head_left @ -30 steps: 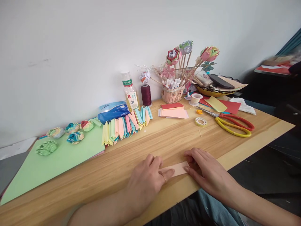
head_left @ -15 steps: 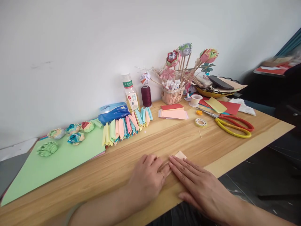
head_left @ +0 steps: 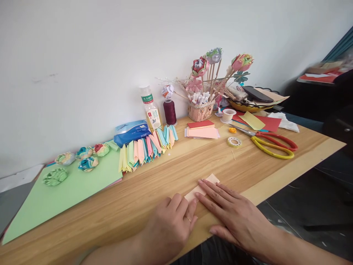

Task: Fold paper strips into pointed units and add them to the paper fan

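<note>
Head view: paper strip (head_left: 193,192), one, pale peach, flat on the tabletop (head_left: 154,195), aslant beneath your fingertips, far end showing beyond them.
Right hand (head_left: 234,209): palm down, fingers extended side by side across the strip, thumb held apart from them.
Left hand (head_left: 172,221): fingers curled, one ring, thumb and forefinger at the strip's near end; whether they pinch it, you cannot tell.

Lettered goods. Bottle (head_left: 151,108), beyond your left hand, by the wall: green label reading 东方树叶; white label below with leaf drawing, small print unreadable. Blue packet (head_left: 132,133), just left of the bottle: white characters, illegible.

Edges and room. The table's near edge passes under your right hand and just below your left, slanting away rightward. Ahead of your fingers, a broad band of wood runs to the paper stack (head_left: 202,132), red sheet on top. Bounding it on the left: folded papers (head_left: 149,149), a standing row in several colours; farther left, green sheet (head_left: 68,202), bearing paper flowers (head_left: 55,176). Bounding it on the right, beyond your right hand: tape roll (head_left: 234,141); scissors (head_left: 255,135), red and yellow handles toward the table edge.
</note>
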`<state>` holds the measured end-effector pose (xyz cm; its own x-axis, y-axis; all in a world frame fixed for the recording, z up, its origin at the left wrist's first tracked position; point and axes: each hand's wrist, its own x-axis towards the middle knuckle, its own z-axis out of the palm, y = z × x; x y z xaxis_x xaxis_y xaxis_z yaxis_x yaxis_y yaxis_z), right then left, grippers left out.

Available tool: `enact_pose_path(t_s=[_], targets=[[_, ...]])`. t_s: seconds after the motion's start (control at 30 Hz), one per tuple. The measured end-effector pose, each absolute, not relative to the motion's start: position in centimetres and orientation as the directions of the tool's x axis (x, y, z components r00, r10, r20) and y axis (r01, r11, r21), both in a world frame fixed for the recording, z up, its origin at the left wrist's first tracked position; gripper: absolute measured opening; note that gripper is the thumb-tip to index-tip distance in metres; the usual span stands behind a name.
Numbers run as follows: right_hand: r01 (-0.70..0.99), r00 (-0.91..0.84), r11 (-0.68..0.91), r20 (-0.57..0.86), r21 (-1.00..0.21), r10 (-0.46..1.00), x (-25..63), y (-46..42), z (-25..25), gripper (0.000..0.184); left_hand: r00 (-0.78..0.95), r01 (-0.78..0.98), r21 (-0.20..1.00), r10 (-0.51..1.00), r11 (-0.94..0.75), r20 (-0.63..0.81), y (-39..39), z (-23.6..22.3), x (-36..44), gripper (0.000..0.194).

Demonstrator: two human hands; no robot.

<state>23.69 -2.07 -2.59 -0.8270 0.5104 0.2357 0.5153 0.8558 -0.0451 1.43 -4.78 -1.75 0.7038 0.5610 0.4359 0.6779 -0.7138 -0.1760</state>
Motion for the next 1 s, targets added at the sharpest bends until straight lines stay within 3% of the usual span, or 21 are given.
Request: enact_pose_path(t_s=[0.3,0.5,0.7,0.87,1.0], targets=[[0.514,-0.839,0.856,0.234,0.048,0.49,24.7,-1.4,-2.2,0.075,0.799,0.579,-0.137,0.525,-0.804,0.293,-3.9,-1.1,0.8,0.024],[0.606,-0.773,0.795,0.269,0.041,0.575,27.9,-0.3,-1.6,0.075,0.802,0.558,-0.101,0.504,-0.824,0.32,-3.7,-1.0,0.6,0.022],[0.62,-0.763,0.773,0.334,0.137,0.553,27.1,-1.0,-1.6,0.094,0.81,0.548,-0.114,0.492,-0.829,0.32,-3.6,-1.1,0.8,0.016],[0.489,-0.847,0.869,0.281,0.075,0.452,23.8,-2.2,-1.9,0.097,0.808,0.555,-0.124,0.498,-0.823,0.315,-3.6,-1.1,0.9,0.016],[0.55,-0.81,0.832,0.287,0.071,0.511,24.6,-1.3,-2.0,0.087,0.811,0.545,-0.115,0.487,-0.83,0.323,-3.6,-0.9,0.9,0.019]])
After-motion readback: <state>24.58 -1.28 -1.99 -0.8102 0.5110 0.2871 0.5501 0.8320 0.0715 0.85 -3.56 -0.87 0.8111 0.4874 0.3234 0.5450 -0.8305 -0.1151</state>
